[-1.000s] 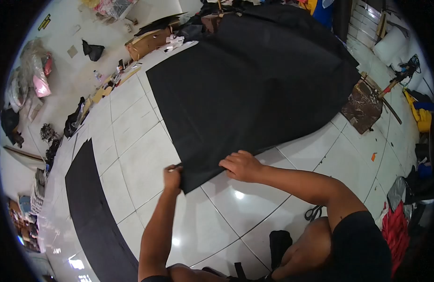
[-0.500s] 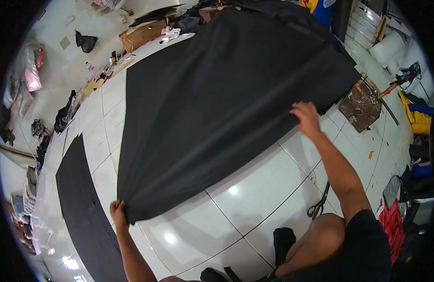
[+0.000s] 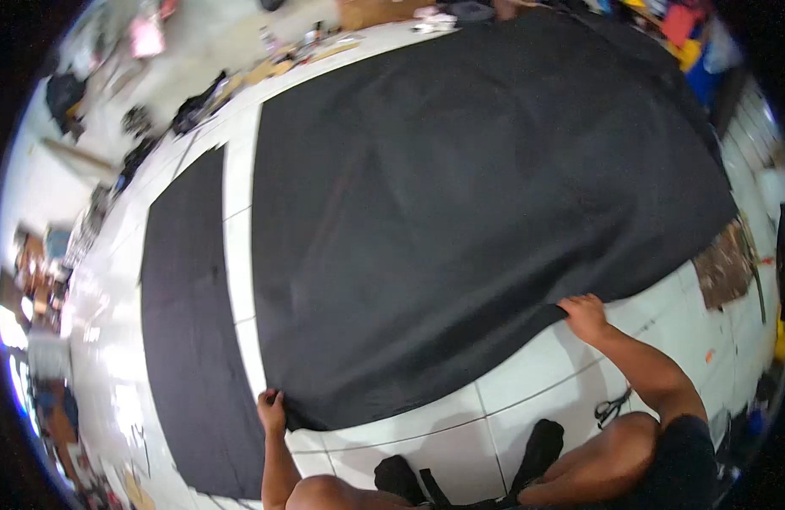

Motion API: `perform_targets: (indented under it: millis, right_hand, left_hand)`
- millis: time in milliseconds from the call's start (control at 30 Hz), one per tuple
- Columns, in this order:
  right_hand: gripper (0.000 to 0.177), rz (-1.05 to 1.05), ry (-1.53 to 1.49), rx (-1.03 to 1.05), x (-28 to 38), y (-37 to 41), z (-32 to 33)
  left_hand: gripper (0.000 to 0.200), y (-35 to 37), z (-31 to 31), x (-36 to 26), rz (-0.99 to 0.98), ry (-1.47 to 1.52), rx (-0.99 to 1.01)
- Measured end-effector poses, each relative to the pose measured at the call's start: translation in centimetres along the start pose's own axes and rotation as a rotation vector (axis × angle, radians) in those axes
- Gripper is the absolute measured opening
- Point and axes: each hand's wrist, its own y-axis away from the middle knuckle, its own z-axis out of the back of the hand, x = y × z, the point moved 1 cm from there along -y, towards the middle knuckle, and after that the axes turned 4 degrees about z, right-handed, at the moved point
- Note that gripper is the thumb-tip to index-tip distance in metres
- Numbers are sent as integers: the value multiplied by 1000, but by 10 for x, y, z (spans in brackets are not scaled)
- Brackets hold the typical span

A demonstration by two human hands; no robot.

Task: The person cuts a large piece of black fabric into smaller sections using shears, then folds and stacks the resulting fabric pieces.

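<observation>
A large sheet of black fabric (image 3: 460,204) lies spread over the tiled floor in front of me, with soft wrinkles near its front edge. My left hand (image 3: 272,411) is closed on its near left corner. Further right along the same edge, my right hand (image 3: 584,318) grips the fabric, its fingers curled over the border. To the left of the sheet lies a separate long black fabric strip (image 3: 189,331), with a band of white tile between the two. A pair of scissors (image 3: 612,408) rests on the floor by my right knee, partly hidden.
A brown block (image 3: 722,268) sits at the sheet's right edge. Cardboard (image 3: 380,12) and small clutter line the far wall. Colourful cloth (image 3: 683,25) is heaped at the far right. My socked feet (image 3: 541,446) stand close to the front edge.
The right hand has gone from open fingers over the fabric to gripping its edge. The near left corner has swung toward the strip's side and the sheet lies flatter. My view has turned.
</observation>
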Motion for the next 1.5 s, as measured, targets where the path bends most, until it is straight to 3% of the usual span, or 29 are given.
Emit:
perform_targets:
  millis: [33,100,233,267,367,500,700,800,900,933,1033,1133,1467,1500]
  right_hand:
    - [32,-20,-3,57,13,-5,10]
    - [32,85,-13,-21,47,-15,10]
    - [29,97,-98,-45,85,-39,14]
    - [27,88,-79,-31,82,-39,12]
    - [27,57,-1,55,49,-22,-9]
    - [23,-5,-1,208,37,-1,-7]
    - [25,-37,269,399,36,23,-20]
    - [47,20,341,345,37,24,-22]
    - [57,-91,213,256,50,23,-13]
    - [71,-251,83,472,58,20,0]
    - [79,-239,131,537,51,30,-10]
    - [83,-247,165,541,49,29,-17]
    - [90,-203,91,524,47,22,-14]
    - [91,-220,84,538,50,21,-10]
  left_hand:
    - [24,-8,0,9,-51,-37,-9]
    - [23,-9,7,-1,-106,-69,-118]
    - [24,-16,29,10,100,8,-163]
    - [25,-22,33,18,151,43,-176]
    - [25,-17,32,29,-47,-111,-158]
    - [26,-9,35,26,-110,-80,-154]
    - [39,-19,44,-1,-75,-186,-195]
    - [46,-17,46,6,-70,-164,-197]
    - [49,-10,55,-5,35,-222,-220]
    - [47,-10,59,-3,89,-197,-223]
    - [40,-26,66,33,65,-141,-148]
    - [37,-17,67,0,-15,-218,-163]
    - [44,-8,77,12,66,-276,-427]
    - [46,-7,83,21,48,-398,-469]
